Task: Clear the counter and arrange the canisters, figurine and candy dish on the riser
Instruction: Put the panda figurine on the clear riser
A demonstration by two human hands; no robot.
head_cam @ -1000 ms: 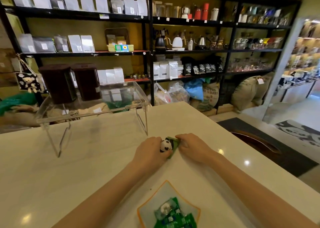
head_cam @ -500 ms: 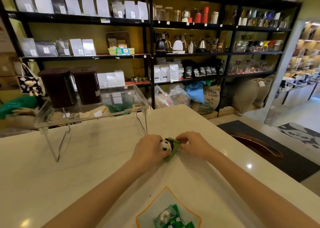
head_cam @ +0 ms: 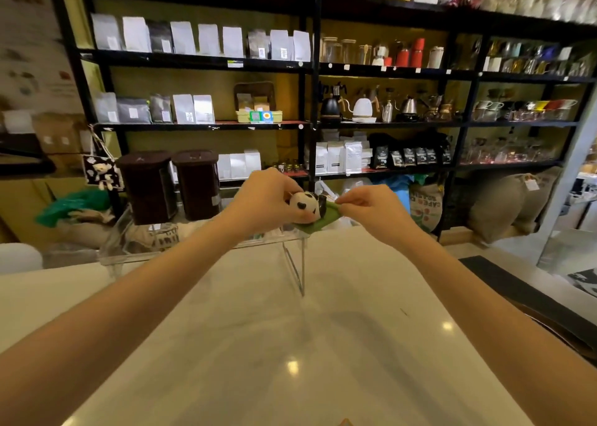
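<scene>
Far left, a small black-and-white plush charm (head_cam: pixel 102 171) hangs off the shelving (head_cam: pixel 310 67) behind the bench (head_cam: pixel 245 345). Next over, 2 dark brown canisters (head_cam: pixel 147 186) and (head_cam: pixel 197 183) stand upright side by side on the left part of the clear acrylic riser (head_cam: pixel 292 262), which sits at the back of the white bench. Your L forearm reaches in from bottom left, and your left hand (head_cam: pixel 263 201) is raised over the riser's right end w/ its grip clamped round the figurine (head_cam: pixel 303 206), a small panda w/ white head and black ears and eye patches, lying tilted on a green base. Figurine is at approx. the riser's top level, above its right end; can't tell whether the green base touches the acrylic or is just clear of it. Just right of it, your right hand (head_cam: pixel 363 204) pinches the green edge of the figurine w/ thumb and fingertips together, so both hands are on the same piece. R forearm comes in from bottom right. Bench surface in front of the riser is pale and glossy w/ light spots reflected on it. At the very bottom edge, centre-right, an orange tip of something just shows; too little to say what. Behind, shelving carries white and grey bags, kettles (head_cam: pixel 363 109), jars, cups. Burlap sacks (head_cam: pixel 504 199) lie on the floor at right.
</scene>
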